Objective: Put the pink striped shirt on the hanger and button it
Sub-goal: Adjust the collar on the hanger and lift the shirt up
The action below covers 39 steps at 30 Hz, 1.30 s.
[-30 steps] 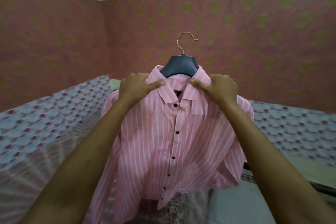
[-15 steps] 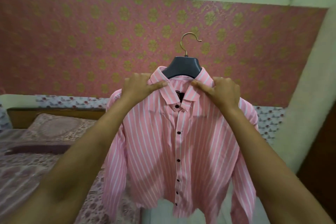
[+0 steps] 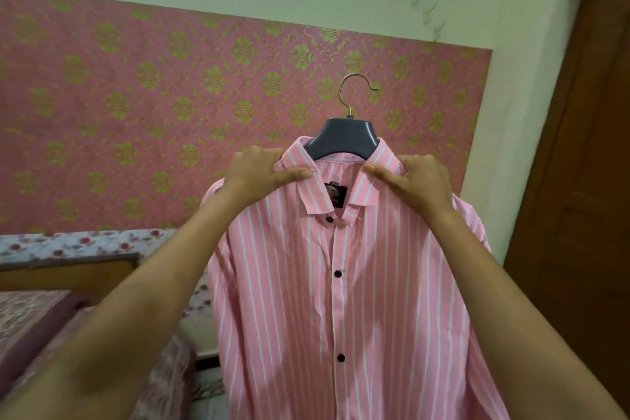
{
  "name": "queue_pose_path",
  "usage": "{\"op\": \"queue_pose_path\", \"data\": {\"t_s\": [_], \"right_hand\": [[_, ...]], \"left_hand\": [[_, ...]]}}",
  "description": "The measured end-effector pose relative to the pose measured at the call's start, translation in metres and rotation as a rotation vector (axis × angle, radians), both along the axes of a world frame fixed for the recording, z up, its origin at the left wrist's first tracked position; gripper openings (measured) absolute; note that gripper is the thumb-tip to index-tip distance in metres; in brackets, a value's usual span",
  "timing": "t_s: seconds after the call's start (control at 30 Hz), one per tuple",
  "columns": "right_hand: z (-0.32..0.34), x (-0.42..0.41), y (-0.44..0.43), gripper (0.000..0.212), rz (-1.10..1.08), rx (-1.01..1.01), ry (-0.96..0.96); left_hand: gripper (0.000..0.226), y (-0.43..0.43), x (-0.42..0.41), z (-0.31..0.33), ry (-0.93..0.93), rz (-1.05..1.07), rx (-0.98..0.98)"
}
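Observation:
The pink striped shirt (image 3: 341,300) hangs in the air in front of me on a dark hanger (image 3: 344,138) with a gold metal hook. Its front is buttoned down the placket with black buttons. My left hand (image 3: 259,176) grips the left shoulder beside the collar, thumb across the collar's front. My right hand (image 3: 417,182) grips the right shoulder the same way. Both arms are stretched out and hold the shirt up. The sleeves hang down at the sides.
Behind the shirt is a pink wall panel (image 3: 153,106) with gold flowers. A bed with a wooden headboard (image 3: 68,274) and patterned covers lies at the lower left. A brown wooden door (image 3: 586,181) stands at the right.
My view has swung to the right, from the bed's corner to the wall and the door. The shirt stays held up in both hands and now hangs freely.

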State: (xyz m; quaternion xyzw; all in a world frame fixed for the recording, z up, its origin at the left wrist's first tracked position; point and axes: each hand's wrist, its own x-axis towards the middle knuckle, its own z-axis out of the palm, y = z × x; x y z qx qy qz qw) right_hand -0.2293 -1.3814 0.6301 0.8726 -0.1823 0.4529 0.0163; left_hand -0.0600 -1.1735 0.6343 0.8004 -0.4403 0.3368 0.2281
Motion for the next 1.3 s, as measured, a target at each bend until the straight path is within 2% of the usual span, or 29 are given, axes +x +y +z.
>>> {"op": "queue_pose_path", "data": {"t_s": [0.23, 0.33, 0.57, 0.63, 0.77, 0.9, 1.03, 1.2, 1.3], "right_hand": [[0.001, 0.066, -0.096, 0.072, -0.086, 0.012, -0.015], [0.021, 0.105, -0.139, 0.078, -0.134, 0.003, -0.032], [0.071, 0.190, -0.238, 0.078, -0.224, -0.016, -0.079], [0.083, 0.212, -0.270, 0.079, -0.242, -0.023, -0.113], [0.097, 0.252, -0.326, 0.079, -0.257, 0.008, -0.235], [0.114, 0.285, -0.389, 0.081, -0.225, 0.023, -0.309], [0.144, 0.311, -0.456, 0.082, -0.242, -0.042, -0.330], [0.194, 0.351, -0.550, 0.082, -0.195, -0.117, -0.361], [0.218, 0.374, -0.595, 0.083, -0.197, -0.177, -0.383]], "left_hand": [[0.120, -0.112, 0.081, 0.007, -0.073, -0.067, 0.030], [0.121, -0.161, 0.126, 0.027, -0.111, -0.081, 0.036], [0.116, -0.275, 0.223, 0.078, -0.179, -0.065, 0.006], [0.108, -0.309, 0.246, 0.092, -0.185, -0.059, 0.002], [0.087, -0.367, 0.277, 0.115, -0.176, -0.057, -0.054], [0.095, -0.431, 0.305, 0.138, -0.236, -0.040, -0.092], [0.090, -0.495, 0.328, 0.170, -0.245, -0.056, -0.103], [0.095, -0.581, 0.367, 0.211, -0.269, -0.071, -0.214], [0.086, -0.621, 0.381, 0.236, -0.272, -0.024, -0.219]]}}
